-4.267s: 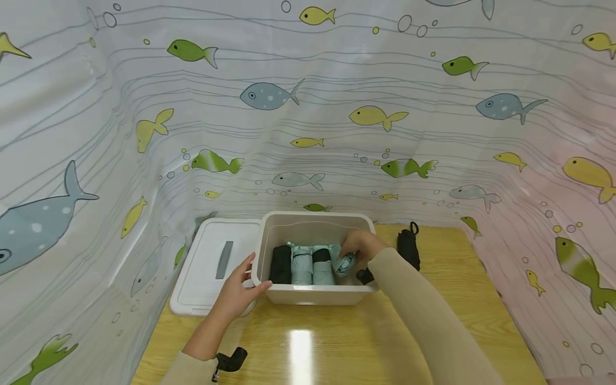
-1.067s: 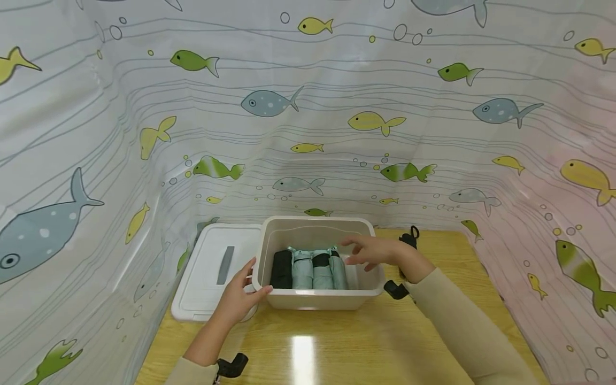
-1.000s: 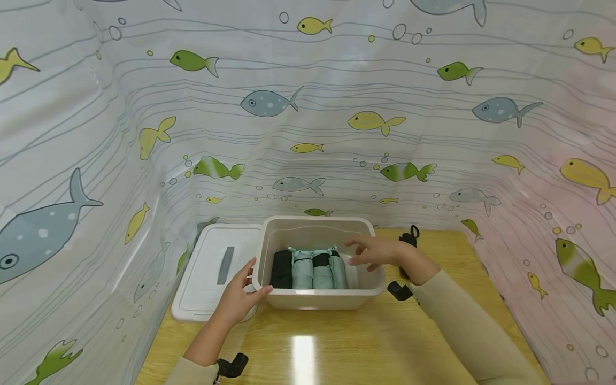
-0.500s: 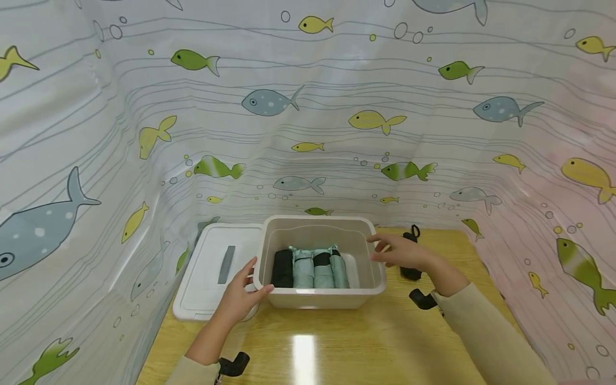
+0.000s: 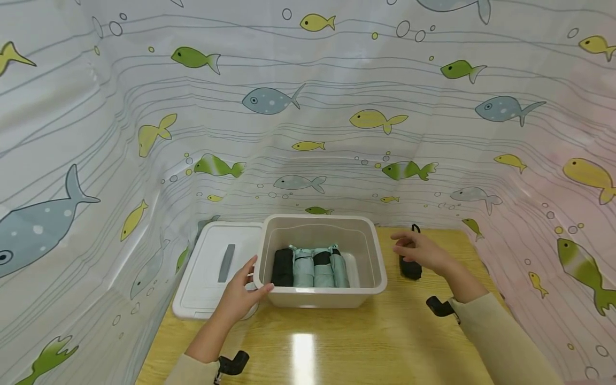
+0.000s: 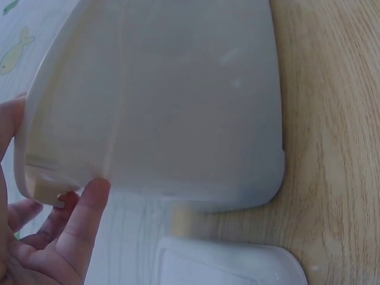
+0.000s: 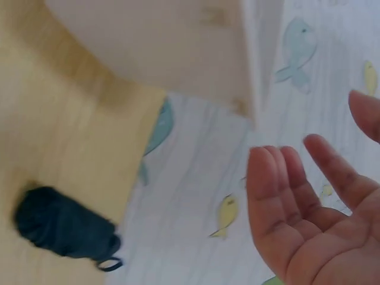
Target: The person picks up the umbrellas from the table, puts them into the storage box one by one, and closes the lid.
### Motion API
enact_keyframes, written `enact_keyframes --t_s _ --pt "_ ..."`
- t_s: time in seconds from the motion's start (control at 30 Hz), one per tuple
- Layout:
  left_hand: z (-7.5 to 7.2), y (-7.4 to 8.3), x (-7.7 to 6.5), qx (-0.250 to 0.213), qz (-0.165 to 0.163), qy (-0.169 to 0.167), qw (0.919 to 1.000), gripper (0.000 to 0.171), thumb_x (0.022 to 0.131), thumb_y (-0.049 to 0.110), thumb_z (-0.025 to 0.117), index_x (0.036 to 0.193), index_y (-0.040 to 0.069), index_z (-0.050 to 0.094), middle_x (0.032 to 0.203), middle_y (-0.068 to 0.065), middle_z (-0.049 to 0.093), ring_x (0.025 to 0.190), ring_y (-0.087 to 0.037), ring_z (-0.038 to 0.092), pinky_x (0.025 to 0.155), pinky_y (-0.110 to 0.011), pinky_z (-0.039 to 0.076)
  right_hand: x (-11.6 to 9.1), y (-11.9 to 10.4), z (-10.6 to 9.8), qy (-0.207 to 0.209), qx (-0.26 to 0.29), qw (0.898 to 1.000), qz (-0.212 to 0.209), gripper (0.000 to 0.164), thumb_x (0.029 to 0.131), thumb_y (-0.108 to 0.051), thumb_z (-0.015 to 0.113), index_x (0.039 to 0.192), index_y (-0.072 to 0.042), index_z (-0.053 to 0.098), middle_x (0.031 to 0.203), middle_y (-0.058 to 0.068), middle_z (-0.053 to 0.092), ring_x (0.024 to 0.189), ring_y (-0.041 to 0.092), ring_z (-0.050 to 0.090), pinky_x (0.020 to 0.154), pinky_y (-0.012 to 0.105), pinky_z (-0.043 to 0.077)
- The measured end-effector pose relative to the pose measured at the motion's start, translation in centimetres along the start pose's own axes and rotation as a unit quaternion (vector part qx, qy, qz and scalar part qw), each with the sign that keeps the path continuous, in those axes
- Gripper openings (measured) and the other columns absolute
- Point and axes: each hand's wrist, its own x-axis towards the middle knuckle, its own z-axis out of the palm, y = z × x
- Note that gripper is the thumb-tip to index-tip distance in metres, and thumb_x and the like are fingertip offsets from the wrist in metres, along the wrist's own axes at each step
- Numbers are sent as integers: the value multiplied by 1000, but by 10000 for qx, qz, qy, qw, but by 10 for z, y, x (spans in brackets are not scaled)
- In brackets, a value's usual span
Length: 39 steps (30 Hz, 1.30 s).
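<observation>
A cream plastic storage bin (image 5: 317, 299) stands on the table. My left hand (image 5: 238, 294) grips its near-left corner, thumb on the front rim and fingers under the lip in the left wrist view. Inside, side by side, lie a black rolled bundle (image 5: 282, 267) and three pale green ones (image 5: 303, 271), which look like folded umbrellas. To the bin's right is a black folded umbrella (image 5: 410, 269) with a wrist loop. Above it hovers my right hand (image 5: 428, 255), fingers loosely bent with nothing between them; the right wrist view shows the umbrella (image 7: 65, 225) apart from the fingers.
A white lid (image 5: 202, 272) with a grey handle lies left of the bin, partly behind the left hand. The wooden table (image 5: 346, 342) runs back to a fish-print curtain (image 5: 308, 117) that encloses it on the back and sides.
My right hand pressed a pale green bundle into the bin's right part, let go, rose out and moved right over the black umbrella. My left hand stays on the corner.
</observation>
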Motion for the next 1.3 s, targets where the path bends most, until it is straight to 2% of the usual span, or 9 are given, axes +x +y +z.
enact_keyframes --t_s 0.23,0.47,0.6,0.77,1.03,1.3 --pt "0 -1 0 33 -8 28 10000 95 85 35 83 160 20 26 143 -17 48 127 -37 52 92 -42 57 -2 36 -3 727 35 9969 308 47 106 -24 54 142 7 46 134 29 50 117 43 56 91 43 56" --pt "0 0 0 -44 -6 -14 10000 95 85 34 82 160 18 26 145 -18 47 127 -38 52 92 -43 56 1 79 -2 1655 211 9845 537 47 107 -26 52 139 7 47 131 29 50 118 46 54 96 50 53" --pt "0 0 0 -67 14 -54 10000 96 84 36 82 160 19 26 145 -18 47 128 -38 51 93 -44 56 5 100 0 1986 430 9764 730 52 106 -31 51 141 7 46 131 28 49 121 46 52 96 47 54" --pt "0 1 -1 -52 32 4 10000 94 85 31 83 160 20 27 144 -17 48 127 -37 52 93 -44 56 15 121 5 2321 541 9661 989 54 105 -36 51 141 6 47 130 27 49 118 47 55 91 44 56" --pt "0 -1 -1 -80 38 23 10000 95 85 34 82 160 17 27 143 -19 48 127 -38 52 92 -43 56 29 139 16 2741 460 9512 1339 51 106 -34 51 141 2 47 133 26 49 115 42 55 87 49 54" --pt "0 -3 0 -120 130 10 9998 95 84 37 82 160 18 27 144 -19 48 126 -38 53 91 -42 57 36 157 25 2999 613 9394 1541 52 105 -36 52 140 2 46 139 27 46 123 42 49 93 52 49"
